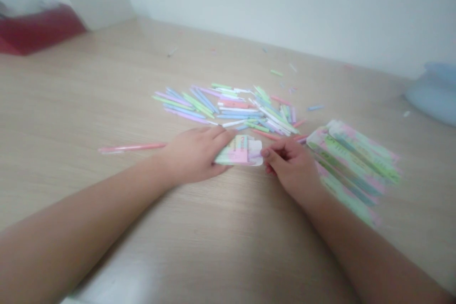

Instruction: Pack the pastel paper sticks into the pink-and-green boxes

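My left hand (199, 154) is wrapped over a small pastel carton (237, 149) lying flat on the table. The carton's open end, with white flaps showing, points right. At that end my right hand (294, 164) has its fingertips pinched together beside a flap; what is between them is blurred, with a hint of purple near the opening. A pink pen-like stick (131, 147) sticks out to the left from behind my left hand. Just beyond both hands lies a loose pile of thin pastel sticks (238, 113) in green, blue, purple, pink and white.
Several flattened-looking pastel cartons (359, 156) lie side by side to the right of my right hand. Small bits, including a green piece (276, 72), are scattered toward the wall. A red box (42, 28) stands back left, a light blue item (432, 92) far right.
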`<state>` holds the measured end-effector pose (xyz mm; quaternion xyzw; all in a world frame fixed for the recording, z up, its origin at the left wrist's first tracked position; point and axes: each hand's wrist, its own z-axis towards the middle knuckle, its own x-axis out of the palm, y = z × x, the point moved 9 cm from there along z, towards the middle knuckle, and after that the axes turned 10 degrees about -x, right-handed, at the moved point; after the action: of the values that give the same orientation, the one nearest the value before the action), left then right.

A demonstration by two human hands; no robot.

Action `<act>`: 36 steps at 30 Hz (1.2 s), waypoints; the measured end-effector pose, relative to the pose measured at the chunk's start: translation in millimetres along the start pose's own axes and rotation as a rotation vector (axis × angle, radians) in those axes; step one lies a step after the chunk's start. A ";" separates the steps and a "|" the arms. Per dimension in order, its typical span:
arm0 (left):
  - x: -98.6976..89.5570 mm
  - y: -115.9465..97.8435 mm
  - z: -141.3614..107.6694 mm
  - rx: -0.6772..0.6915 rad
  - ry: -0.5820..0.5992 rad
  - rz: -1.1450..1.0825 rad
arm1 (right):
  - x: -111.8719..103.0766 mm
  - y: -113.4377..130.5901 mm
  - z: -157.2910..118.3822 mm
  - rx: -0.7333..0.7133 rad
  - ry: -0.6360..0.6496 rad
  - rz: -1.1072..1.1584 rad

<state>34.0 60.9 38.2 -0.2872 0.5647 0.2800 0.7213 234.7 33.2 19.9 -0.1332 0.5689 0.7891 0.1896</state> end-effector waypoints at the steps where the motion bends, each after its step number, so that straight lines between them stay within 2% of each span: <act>1: -0.5 -0.4 -0.1 0.004 -0.009 0.011 | 1.0 2.2 -0.5 -0.012 0.017 -0.045; 5: -2.3 -0.8 -0.1 0.021 -0.030 0.043 | 2.6 8.3 -2.1 -0.033 0.063 -0.201; 11: -1.5 -3.2 -0.4 0.056 -0.052 0.071 | 9.3 8.1 -4.7 0.041 0.099 -0.219; 13: -0.9 -6.4 -0.6 0.071 -0.062 0.095 | 14.5 3.3 -6.9 0.130 0.111 -0.151; 17: -1.1 -12.3 -0.5 0.087 -0.075 0.121 | 29.9 -5.4 -14.0 0.305 0.118 0.149; 19: -1.9 -11.1 0.2 0.065 -0.079 0.120 | 35.6 -2.9 -14.8 0.290 0.133 0.260; 22: -3.8 -5.7 1.4 0.019 -0.087 0.121 | 33.7 -1.0 -13.8 0.225 0.118 0.307; 29: -1.6 -4.5 1.7 0.007 -0.057 0.116 | 32.1 -9.4 -11.8 0.226 0.098 0.259; 32: -0.3 -2.8 1.9 -0.021 -0.051 0.085 | 30.2 -6.8 -12.6 0.219 0.051 0.195; 36: -1.7 -0.4 1.6 -0.039 -0.062 0.041 | 31.8 -2.4 -13.8 0.180 0.071 0.183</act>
<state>34.9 61.6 40.2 -0.2807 0.5424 0.3144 0.7268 207.3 25.4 -0.1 -0.0911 0.6535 0.7437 0.1075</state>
